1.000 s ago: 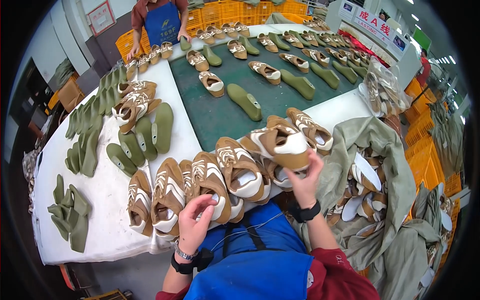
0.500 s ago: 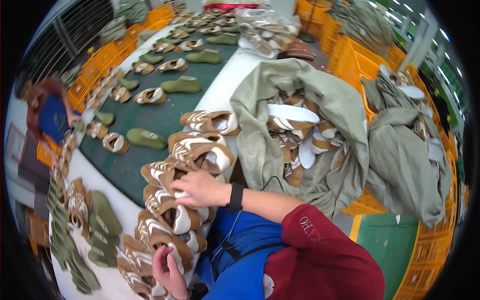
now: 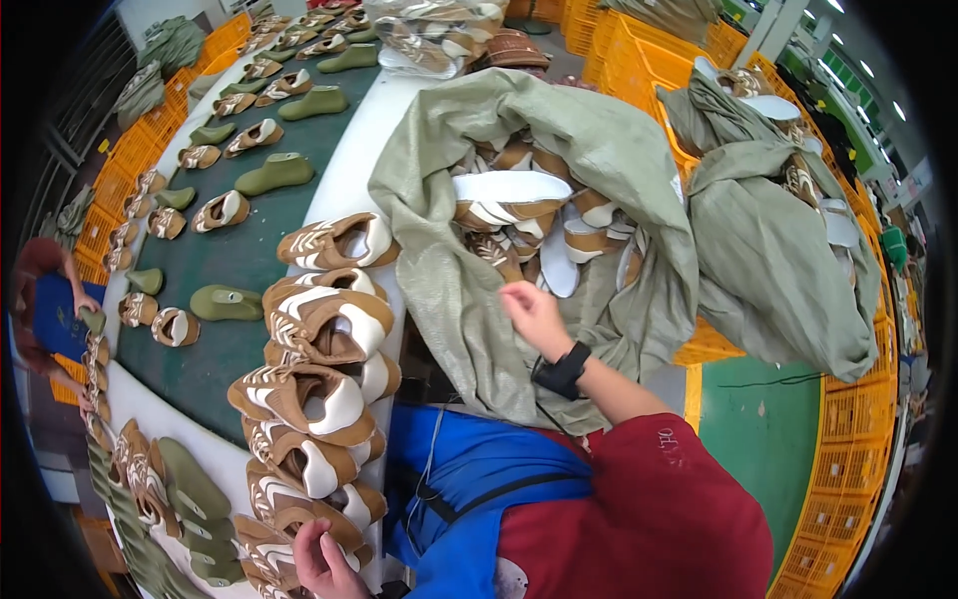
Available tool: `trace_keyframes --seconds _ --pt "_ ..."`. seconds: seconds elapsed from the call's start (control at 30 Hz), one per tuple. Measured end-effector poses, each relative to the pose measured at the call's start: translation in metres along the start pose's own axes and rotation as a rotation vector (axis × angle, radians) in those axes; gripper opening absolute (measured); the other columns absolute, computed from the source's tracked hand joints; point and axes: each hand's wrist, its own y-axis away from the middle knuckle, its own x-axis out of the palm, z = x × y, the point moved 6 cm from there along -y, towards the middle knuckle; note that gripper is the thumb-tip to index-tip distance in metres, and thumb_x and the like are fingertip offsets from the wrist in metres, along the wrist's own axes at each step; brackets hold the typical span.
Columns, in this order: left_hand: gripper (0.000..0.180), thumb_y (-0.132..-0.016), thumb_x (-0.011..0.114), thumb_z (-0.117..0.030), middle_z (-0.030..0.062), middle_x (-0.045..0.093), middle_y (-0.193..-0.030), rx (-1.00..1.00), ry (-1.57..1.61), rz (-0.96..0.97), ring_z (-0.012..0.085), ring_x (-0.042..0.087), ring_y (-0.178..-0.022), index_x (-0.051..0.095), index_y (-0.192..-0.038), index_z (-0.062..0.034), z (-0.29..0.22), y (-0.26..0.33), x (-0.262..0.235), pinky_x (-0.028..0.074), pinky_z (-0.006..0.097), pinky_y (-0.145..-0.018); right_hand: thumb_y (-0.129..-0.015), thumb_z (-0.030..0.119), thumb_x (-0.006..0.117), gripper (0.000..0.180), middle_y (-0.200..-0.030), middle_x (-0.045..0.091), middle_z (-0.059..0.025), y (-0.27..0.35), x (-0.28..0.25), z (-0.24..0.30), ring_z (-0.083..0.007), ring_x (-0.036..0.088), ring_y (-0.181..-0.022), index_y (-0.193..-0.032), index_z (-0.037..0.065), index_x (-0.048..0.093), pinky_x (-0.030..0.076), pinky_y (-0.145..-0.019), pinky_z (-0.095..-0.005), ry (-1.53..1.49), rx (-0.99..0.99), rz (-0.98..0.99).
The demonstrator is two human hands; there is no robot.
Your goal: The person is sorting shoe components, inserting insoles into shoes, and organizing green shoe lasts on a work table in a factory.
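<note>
My right hand (image 3: 537,317) reaches over the near rim of a grey-green woven sack (image 3: 429,200). It looks empty, with loosely bent fingers, and its fingertips are beside a brown shoe (image 3: 497,257) in the sack. Other brown-and-white shoes lie jumbled there, one with its white sole (image 3: 511,187) turned up. My left hand (image 3: 324,561) is low in the view, fingers apart, close to the row of brown sneakers along the table edge. One of those sneakers (image 3: 311,395) sits mid-row; another (image 3: 339,242) stands at the far end. Whether my left fingertips touch a shoe, I cannot tell.
A dark green conveyor belt (image 3: 254,235) carries sneakers and green shoe lasts (image 3: 274,174). More lasts (image 3: 190,479) lie on the white table at left. A co-worker (image 3: 55,309) stands across the belt. Orange crates (image 3: 828,449) and a second sack (image 3: 778,260) are at right.
My right hand has left the row of sneakers and moved right to the sack. The view has shifted rightward. My left hand stays low by the row.
</note>
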Motion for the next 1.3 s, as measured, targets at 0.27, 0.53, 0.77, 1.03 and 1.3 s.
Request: trace_keyframes --seconds 0.27,0.53,0.77,1.03,1.3 --pt "0.021 -0.086 0.051 0.0 0.0125 0.061 -0.097 0.049 -0.023 0.039 0.0175 0.056 -0.088 0.054 -0.105 0.0055 -0.007 0.001 0.007 0.045 0.027 -0.078 -0.075 0.013 0.054 0.024 -0.071 0.06 -0.0105 -0.016 -0.236 -0.224 -0.0219 0.059 -0.057 -0.096 0.003 0.059 0.049 -0.052 -0.0339 0.001 0.594 -0.588" --pt "0.021 -0.086 0.051 0.0 0.0126 0.061 -0.097 0.066 -0.108 0.085 0.0178 0.056 -0.089 0.055 -0.106 0.0056 -0.012 -0.002 0.021 0.044 0.027 -0.08 -0.065 0.034 0.071 0.071 -0.118 0.049 -0.0268 -0.062 -0.262 -0.163 -0.035 0.048 -0.111 -0.118 -0.005 0.045 0.037 -0.094 -0.035 0.683 0.58 -0.707" --pt "0.021 -0.087 0.051 0.0 0.0133 0.061 -0.096 0.061 -0.096 0.223 0.0179 0.057 -0.086 0.054 -0.106 0.006 -0.015 -0.008 0.037 0.045 0.025 -0.077 -0.073 0.031 0.056 0.047 -0.099 0.06 -0.0229 -0.059 -0.312 -0.194 -0.0359 0.059 -0.091 -0.099 -0.008 0.055 0.046 -0.08 -0.0384 0.353 0.479 -0.577" --pt "0.018 -0.076 0.052 0.004 0.0114 0.061 -0.083 0.178 -0.002 0.224 0.0181 0.059 -0.079 0.057 -0.094 0.0058 -0.015 -0.003 0.04 0.045 0.027 -0.073 -0.08 0.005 0.05 0.036 -0.106 0.055 -0.0072 0.08 -0.056 -0.028 -0.0197 0.054 -0.098 -0.116 0.008 0.044 0.045 -0.081 -0.0399 -0.648 0.721 -0.008" --pt "0.028 -0.072 0.06 0.002 0.0142 0.061 -0.092 0.357 -0.047 0.246 0.0251 0.06 -0.085 0.057 -0.099 0.0015 -0.029 -0.003 0.028 0.046 0.03 -0.076 -0.083 0.006 0.056 0.029 -0.107 0.056 -0.0054 0.048 0.049 0.12 -0.0126 0.053 -0.095 -0.111 -0.001 0.051 0.043 -0.081 -0.0263 -0.223 0.004 0.6"
